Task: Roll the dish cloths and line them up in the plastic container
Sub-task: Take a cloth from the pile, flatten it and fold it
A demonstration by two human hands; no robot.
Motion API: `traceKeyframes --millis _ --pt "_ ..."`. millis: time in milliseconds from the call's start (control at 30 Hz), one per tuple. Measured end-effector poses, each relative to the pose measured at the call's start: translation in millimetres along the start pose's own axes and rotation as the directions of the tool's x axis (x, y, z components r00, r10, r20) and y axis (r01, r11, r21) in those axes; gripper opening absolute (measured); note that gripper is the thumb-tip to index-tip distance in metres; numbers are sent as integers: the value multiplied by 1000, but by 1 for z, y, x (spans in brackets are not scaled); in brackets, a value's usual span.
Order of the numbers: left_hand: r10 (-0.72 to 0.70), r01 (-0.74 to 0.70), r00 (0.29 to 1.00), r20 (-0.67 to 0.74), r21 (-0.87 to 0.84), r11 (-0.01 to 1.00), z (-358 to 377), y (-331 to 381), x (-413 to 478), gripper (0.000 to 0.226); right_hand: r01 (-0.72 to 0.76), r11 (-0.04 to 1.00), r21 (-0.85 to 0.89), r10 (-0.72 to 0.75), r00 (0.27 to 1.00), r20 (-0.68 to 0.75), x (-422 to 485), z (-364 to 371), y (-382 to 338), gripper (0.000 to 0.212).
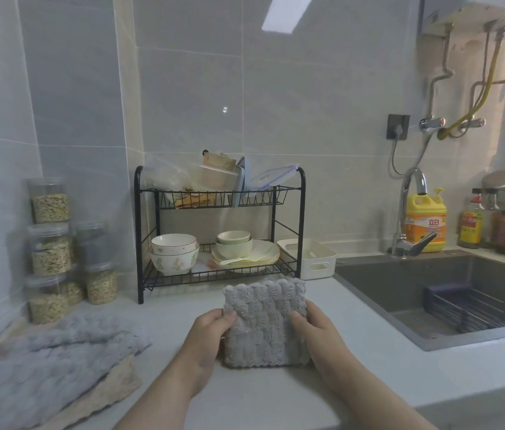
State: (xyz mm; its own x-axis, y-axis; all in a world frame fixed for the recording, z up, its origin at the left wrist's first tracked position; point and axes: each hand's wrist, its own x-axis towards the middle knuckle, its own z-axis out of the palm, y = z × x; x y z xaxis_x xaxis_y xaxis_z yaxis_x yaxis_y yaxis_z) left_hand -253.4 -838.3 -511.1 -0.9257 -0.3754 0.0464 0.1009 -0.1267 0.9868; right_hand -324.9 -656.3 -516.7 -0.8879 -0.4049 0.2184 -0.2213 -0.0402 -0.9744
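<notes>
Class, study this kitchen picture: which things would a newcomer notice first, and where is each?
First, the grey dish cloth at the front centre of the counter, gripped at its sides by the left hand and right hand. Next, the pile of grey and beige cloths at the left, and the white plastic container beside the black dish rack behind.

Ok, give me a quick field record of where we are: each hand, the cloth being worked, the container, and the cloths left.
left hand: grips the left edge of the grey dish cloth
right hand: grips its right edge
cloth state: flat on the counter, not yet rolled
white plastic container: on the counter between the dish rack and the sink; no rolled cloths visible inside
cloth pile: at the far left, grey cloths lying over a beige cloth, unrolled
</notes>
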Motion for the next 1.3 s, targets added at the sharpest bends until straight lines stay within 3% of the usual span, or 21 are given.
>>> traceKeyframes --millis 67,133,233,400,533,633,700,800,1000,1167,1300 --pt "-72 76 996 44 -75 994 -2 2 -2 29 13 1000 -8 -13 1000 12 -1 -1 -2 21" --pt "-62 62 996 68 7 998 -1 3 -4 19 7 999 -40 -7 1000 -9 -1 0 -2 18" --pt "-22 24 1000 -19 128 991 -1 0 0 16 -13 997 -74 9 999 -49 3 1 2 16" --pt "60 -49 994 -92 114 992 -7 -7 8 18 -50 998 -42 46 996 -79 4 1 2 22" --pt "15 -15 1000 -3 16 1000 -4 -6 8 22 -58 998 30 60 996 -70 5 -1 2 21" --pt "26 -31 997 75 59 998 -2 -5 6 17 3 999 32 -3 1000 -21 3 -2 2 16" --pt "58 -63 997 59 91 994 -1 -6 7 21 -3 1000 -27 4 999 49 2 -1 1 25" --pt "94 -95 995 15 101 990 -1 -7 9 23 11 996 -89 -8 1000 28 2 -1 1 18" --pt "28 -30 987 155 13 999 -5 -7 10 33 -13 998 65 14 1000 -17 3 -5 -1 21" --pt "23 -19 994 105 -42 999 -5 -6 8 25 -88 981 172 75 994 78 4 -8 -2 28" --pt "-8 20 980 200 -56 998 -5 -2 6 30 -98 961 259 83 994 68 7 -10 1 35"
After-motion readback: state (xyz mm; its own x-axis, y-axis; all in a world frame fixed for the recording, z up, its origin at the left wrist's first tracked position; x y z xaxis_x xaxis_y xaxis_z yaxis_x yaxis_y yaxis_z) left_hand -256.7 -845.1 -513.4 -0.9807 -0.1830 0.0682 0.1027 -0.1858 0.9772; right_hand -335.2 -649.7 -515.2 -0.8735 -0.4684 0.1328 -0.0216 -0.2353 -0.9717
